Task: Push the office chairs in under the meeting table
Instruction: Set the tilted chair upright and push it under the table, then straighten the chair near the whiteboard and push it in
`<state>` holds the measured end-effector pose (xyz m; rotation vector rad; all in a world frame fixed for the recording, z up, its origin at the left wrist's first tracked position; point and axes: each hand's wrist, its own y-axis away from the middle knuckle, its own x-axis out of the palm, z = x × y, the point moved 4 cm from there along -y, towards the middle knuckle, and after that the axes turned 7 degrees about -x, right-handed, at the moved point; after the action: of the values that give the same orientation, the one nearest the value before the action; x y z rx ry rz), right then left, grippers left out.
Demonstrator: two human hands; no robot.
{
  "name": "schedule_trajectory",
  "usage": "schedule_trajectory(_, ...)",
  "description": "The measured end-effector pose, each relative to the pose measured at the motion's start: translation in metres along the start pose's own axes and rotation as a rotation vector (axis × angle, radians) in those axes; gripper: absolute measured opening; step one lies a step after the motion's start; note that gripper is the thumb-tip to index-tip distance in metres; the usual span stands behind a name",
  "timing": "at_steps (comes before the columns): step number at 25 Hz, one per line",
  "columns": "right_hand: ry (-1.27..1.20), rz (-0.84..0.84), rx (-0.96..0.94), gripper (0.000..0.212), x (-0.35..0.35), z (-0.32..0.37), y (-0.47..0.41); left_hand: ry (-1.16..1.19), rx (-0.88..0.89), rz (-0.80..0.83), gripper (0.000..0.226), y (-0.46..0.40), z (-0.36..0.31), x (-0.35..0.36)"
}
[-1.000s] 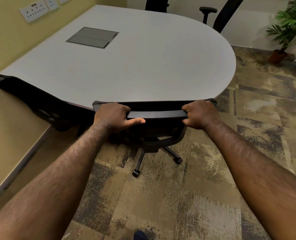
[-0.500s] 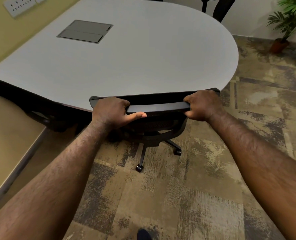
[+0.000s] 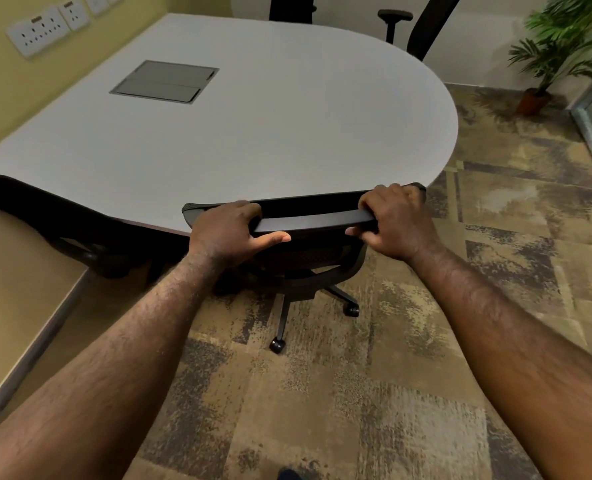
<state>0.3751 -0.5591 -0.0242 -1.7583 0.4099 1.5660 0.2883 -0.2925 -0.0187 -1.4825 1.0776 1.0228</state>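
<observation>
Black plastic fills both grips: the fingers (image 3: 242, 211) of the left hand (image 3: 227, 230) and of the right hand (image 3: 396, 220) are clenched over the top rail of the office chair (image 3: 308, 223), as they were a second ago. Its back now sits against the near edge of the white tabletop (image 3: 253, 133), its castors just behind on the carpet. This chair looks nearly home; another chair (image 3: 62, 220) at near left and two at the far side may need checking.

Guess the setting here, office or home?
Most likely a small office meeting room: a white meeting table with a flush cable hatch, black swivel office chairs around it, and wall sockets.
</observation>
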Motion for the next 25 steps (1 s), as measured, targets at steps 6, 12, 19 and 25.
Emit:
schedule_trajectory(6, 0.027, -0.094, 0.045, 0.096, -0.034, -0.003, 0.029, 0.113, 0.112, -0.124, 0.084, 0.005, -0.027, -0.016)
schedule_trajectory(12, 0.022, -0.165, 0.113, 0.098, -0.069, -0.052, 0.045, 0.145, 0.160, -0.196, 0.089, -0.024, -0.085, -0.026)
schedule_trajectory(19, 0.055, -0.164, 0.185, 0.097, -0.089, -0.159, 0.066, 0.142, 0.146, -0.224, 0.092, -0.076, -0.170, -0.027)
schedule_trajectory(25, 0.051, -0.152, 0.206, 0.101, -0.099, -0.235, 0.073, 0.154, 0.165, -0.196, 0.095, -0.117, -0.241, -0.016)
